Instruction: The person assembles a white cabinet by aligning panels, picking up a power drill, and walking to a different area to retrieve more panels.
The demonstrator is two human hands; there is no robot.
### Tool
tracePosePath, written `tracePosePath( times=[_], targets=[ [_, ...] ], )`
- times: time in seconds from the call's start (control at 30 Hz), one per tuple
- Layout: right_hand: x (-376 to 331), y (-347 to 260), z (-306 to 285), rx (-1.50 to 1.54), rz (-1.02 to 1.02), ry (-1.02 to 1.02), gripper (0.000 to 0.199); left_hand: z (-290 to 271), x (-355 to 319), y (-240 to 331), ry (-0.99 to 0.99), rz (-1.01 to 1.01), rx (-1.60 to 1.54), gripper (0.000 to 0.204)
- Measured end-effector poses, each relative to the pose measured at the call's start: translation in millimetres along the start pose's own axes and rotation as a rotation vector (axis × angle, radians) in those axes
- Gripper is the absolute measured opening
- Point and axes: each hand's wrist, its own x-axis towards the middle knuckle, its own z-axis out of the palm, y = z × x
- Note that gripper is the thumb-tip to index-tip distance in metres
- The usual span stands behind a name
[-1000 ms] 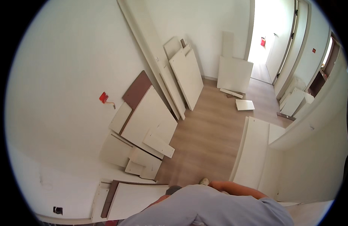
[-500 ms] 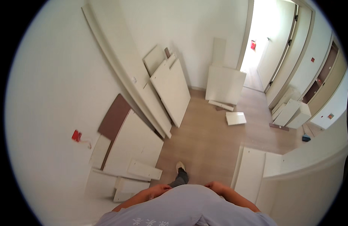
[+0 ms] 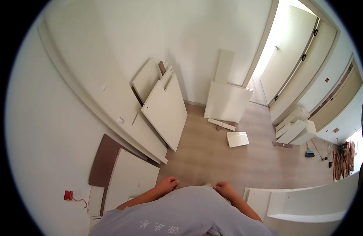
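My left hand (image 3: 168, 185) is at waist height beside my grey shirt (image 3: 193, 210), its fingers curled in with nothing seen in them. On the other side of the shirt, my right hand (image 3: 222, 189) also has its fingers bent in; the shirt's edge partly covers them and I see nothing held. Closest to my left arm is a white panel (image 3: 131, 177) leaning at the wall, with a brown panel (image 3: 105, 161) behind it. To the right of my right arm stands a white cabinet piece (image 3: 281, 200).
White boards (image 3: 167, 110) lean against the left wall beside a long board (image 3: 122, 128). Another panel (image 3: 228, 102) stands at the far wall, with a small white board (image 3: 237, 139) before it. Right lie stacked box pieces (image 3: 293, 128), a blue dustpan (image 3: 309, 153) and brown strips (image 3: 343, 159).
My view has turned rightward and come nearer the far wall. A pile of brown strips has come into sight at right. My foot is now out of sight, and my left hand shows more.
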Motion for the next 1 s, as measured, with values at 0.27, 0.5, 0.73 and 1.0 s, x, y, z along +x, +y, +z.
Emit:
tracePosePath(
  times=[0.27, 0.5, 0.73, 1.0],
  targets=[
    [139.1, -32.7, -99.9, 0.025, 0.053, 0.015, 0.031, -93.9, 174.6, 75.3, 0.331, 0.168, 0.334, 0.028],
    [267.4, -93.1, -163.1, -0.154, -0.089, -0.1, 0.032, -190.5, 233.6, 198.8, 0.877, 0.259, 0.407, 0.037],
    [372.6, -161.1, -232.4, -0.089, -0.093, -0.057, 0.03, -264.5, 287.4, 226.7, 1.39, 0.228, 0.884, 0.063],
    [459.2, -147.5, -261.9, -0.315, -0.09, -0.069, 0.029, -331.8, 312.6, 252.4, 0.886, -0.188, 0.636, 0.043]
  ],
)
